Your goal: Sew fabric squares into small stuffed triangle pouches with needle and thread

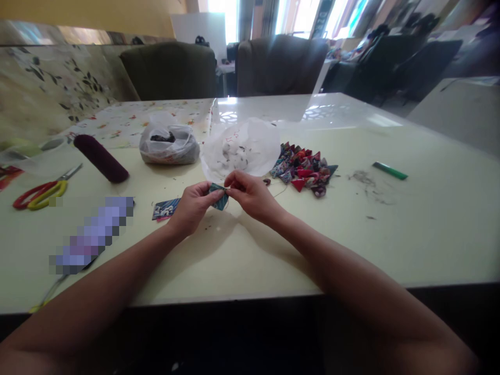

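My left hand (191,207) pinches a small folded piece of teal patterned fabric (219,200) between thumb and fingers. My right hand (250,194) is closed at the fabric's upper right corner, fingertips pressed together; what they grip there is too small to make out. A thin thread hangs by the fabric, and another strand lies on the table right of my right hand. Partly behind my left hand lies a flat blue-and-white patterned piece (164,208) with a pink edge under it. A pile of small stuffed fabric triangles (302,167) sits beyond my right hand.
On the white table (250,260) lie red-and-yellow scissors (41,195), a dark maroon thread roll (100,159), a blurred-out phone-like object (96,234), a filled plastic bag (170,143), a white bag with stuffing (238,148), a green strip (389,171) and loose threads (367,182). Chairs (283,67) stand behind.
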`<action>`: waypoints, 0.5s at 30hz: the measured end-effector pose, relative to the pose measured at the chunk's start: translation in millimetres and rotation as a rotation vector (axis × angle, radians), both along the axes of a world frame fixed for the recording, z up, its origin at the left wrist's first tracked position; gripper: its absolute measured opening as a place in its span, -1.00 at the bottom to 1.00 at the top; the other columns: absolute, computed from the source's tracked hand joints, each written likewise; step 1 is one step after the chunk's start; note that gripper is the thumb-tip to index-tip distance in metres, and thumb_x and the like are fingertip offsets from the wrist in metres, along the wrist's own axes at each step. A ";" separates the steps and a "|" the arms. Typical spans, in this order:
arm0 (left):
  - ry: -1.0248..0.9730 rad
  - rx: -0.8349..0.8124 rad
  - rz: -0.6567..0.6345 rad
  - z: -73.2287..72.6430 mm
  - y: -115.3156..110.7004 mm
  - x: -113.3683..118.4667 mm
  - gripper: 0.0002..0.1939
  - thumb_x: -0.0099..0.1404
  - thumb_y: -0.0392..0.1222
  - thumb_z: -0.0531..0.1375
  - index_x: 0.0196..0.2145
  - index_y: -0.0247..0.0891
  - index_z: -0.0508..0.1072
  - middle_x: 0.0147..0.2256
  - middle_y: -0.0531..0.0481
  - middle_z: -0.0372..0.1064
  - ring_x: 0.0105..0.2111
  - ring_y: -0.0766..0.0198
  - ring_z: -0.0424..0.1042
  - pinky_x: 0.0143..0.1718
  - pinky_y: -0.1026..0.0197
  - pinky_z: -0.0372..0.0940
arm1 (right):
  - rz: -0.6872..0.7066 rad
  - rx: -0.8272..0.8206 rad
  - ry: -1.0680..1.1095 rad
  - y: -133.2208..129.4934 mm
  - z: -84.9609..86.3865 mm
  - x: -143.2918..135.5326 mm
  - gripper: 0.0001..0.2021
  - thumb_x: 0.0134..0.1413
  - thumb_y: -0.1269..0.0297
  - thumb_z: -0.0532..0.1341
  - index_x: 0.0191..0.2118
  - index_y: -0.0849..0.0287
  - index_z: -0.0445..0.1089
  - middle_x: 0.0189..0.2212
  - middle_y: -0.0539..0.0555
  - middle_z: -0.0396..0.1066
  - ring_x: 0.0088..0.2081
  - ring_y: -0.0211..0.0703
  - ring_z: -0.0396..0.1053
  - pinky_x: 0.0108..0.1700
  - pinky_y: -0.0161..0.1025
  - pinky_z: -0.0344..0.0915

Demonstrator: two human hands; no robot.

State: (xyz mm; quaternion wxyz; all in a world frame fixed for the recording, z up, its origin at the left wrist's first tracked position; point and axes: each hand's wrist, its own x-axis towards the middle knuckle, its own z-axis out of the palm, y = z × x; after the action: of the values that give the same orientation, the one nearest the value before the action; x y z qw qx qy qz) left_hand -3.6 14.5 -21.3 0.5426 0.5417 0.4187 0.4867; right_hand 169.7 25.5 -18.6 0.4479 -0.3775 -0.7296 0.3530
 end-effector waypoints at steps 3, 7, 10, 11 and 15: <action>0.064 0.054 0.013 -2.5 -0.9 0.3 -0.74 0.07 -0.07 0.41 -0.41 -0.32 0.55 -0.49 0.02 0.45 -0.48 0.34 0.34 -0.37 0.25 0.25 | -0.025 0.086 -0.060 -3.3 0.9 -2.3 -0.97 0.10 0.38 0.15 -0.31 0.17 0.27 -0.47 -0.05 0.30 -0.40 -0.27 0.24 -0.29 -0.29 0.15; 0.178 0.117 0.035 -3.5 -2.7 0.6 -0.74 0.12 -0.04 0.37 -0.42 -0.31 0.52 -0.50 0.04 0.41 -0.49 0.35 0.32 -0.40 0.26 0.22 | -0.054 0.248 -0.229 -4.3 -0.9 -4.3 -0.98 0.16 0.41 0.09 -0.30 0.16 0.23 -0.39 0.03 0.34 -0.35 -0.21 0.25 -0.26 -0.27 0.13; 0.302 0.168 0.067 -2.6 -4.4 1.3 -0.75 0.15 -0.04 0.33 -0.45 -0.31 0.50 -0.52 0.04 0.38 -0.49 0.33 0.29 -0.41 0.26 0.19 | -0.094 0.398 -0.439 -5.7 -1.5 -5.5 -0.91 0.20 0.46 0.04 -0.31 0.18 0.24 -0.36 0.10 0.36 -0.32 -0.15 0.23 -0.25 -0.23 0.08; 0.343 0.188 0.078 -2.2 -4.9 1.7 -0.76 0.15 -0.06 0.32 -0.46 -0.30 0.49 -0.53 0.05 0.37 -0.50 0.33 0.28 -0.42 0.26 0.18 | -0.112 0.448 -0.518 -6.7 -1.1 -5.9 -0.88 0.20 0.49 0.03 -0.31 0.18 0.26 -0.35 0.12 0.36 -0.31 -0.12 0.23 -0.25 -0.21 0.06; 0.447 0.259 0.101 -1.5 -6.1 3.0 -0.81 0.16 -0.12 0.26 -0.50 -0.29 0.46 -0.56 0.08 0.34 -0.51 0.33 0.25 -0.43 0.27 0.14 | -0.181 0.617 -0.707 -10.5 1.1 -7.4 -0.82 0.16 0.57 0.03 -0.31 0.19 0.31 -0.33 0.16 0.36 -0.25 -0.03 0.20 -0.21 -0.15 0.02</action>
State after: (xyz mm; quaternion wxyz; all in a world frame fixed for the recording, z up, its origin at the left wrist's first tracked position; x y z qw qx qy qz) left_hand -0.6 8.3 -22.8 0.3380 0.6791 0.4888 0.4309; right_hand 162.3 15.0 -17.6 0.2923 -0.3858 -0.8722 -0.0704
